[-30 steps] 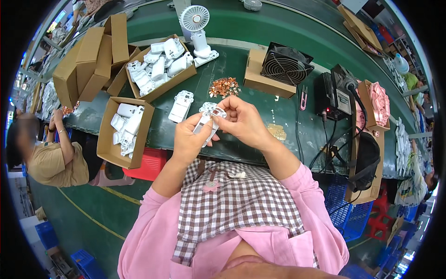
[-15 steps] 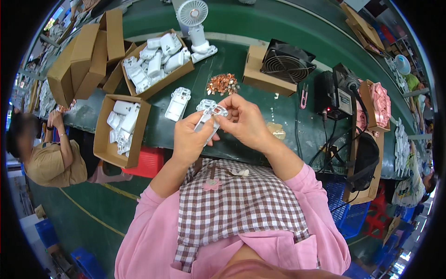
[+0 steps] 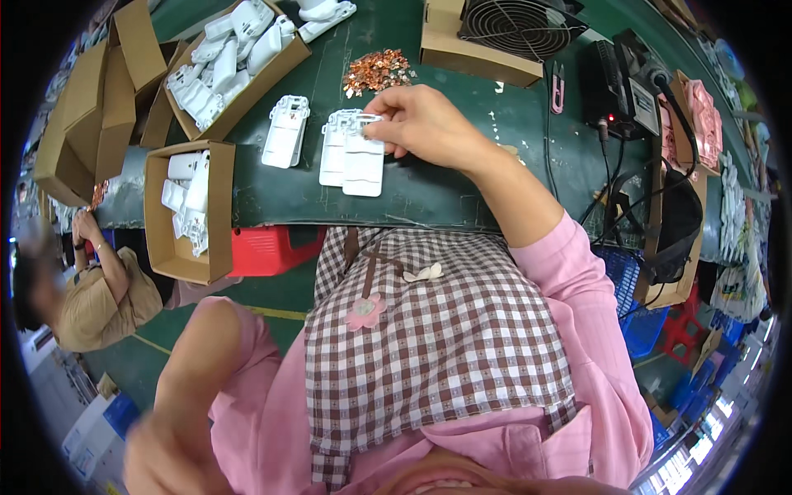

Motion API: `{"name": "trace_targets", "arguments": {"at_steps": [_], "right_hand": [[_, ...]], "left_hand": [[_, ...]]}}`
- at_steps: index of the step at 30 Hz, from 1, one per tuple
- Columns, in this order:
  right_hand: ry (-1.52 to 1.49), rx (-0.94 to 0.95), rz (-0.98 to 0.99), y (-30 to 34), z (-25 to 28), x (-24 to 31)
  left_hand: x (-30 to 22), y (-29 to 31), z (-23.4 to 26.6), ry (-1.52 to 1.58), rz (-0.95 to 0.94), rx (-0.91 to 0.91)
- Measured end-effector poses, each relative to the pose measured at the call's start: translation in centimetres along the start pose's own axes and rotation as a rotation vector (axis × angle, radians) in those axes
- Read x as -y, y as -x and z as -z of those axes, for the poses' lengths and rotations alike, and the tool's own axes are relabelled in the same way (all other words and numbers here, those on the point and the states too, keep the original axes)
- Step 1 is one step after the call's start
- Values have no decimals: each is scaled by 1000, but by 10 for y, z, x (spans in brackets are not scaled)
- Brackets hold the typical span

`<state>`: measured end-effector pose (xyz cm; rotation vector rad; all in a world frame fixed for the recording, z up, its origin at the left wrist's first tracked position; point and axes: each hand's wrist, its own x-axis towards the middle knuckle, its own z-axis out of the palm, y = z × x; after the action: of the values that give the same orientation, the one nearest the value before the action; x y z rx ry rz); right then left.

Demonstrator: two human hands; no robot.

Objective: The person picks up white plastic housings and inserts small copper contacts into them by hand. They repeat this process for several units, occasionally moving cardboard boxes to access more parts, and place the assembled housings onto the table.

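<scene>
A: Where is the right hand (image 3: 425, 124)?
B: Upper centre, fingers pinching the top of a white plastic casing (image 3: 363, 161) lying near the green table's (image 3: 429, 194) front edge.
A: Containers?
B: Two cardboard boxes (image 3: 186, 247), upper left, hold more white parts.
A: The left hand (image 3: 169, 450)?
B: Blurred, lower left; grip unclear.

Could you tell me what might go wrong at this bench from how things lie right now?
The right hand presses on a white plastic part lying close to the table's front edge; a nudge could push it off. The pile of small copper pieces sits loose just behind that hand, so a sweep of the wrist might scatter them. The left hand is raised and blurred, away from the bench, so only one hand steadies the part.
</scene>
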<state>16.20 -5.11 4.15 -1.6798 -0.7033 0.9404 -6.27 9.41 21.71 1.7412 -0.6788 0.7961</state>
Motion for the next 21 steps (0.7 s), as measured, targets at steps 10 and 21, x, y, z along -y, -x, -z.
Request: {"name": "trace_targets", "arguments": {"at_steps": [10,21], "right_hand": [[-100,-303,-23,-2,-33,-21],[143,-309,-16,3,-71,-19]], "left_hand": [[-49,-36,36,566,-363,563],[-64,-29,43,726,-353,716]]}}
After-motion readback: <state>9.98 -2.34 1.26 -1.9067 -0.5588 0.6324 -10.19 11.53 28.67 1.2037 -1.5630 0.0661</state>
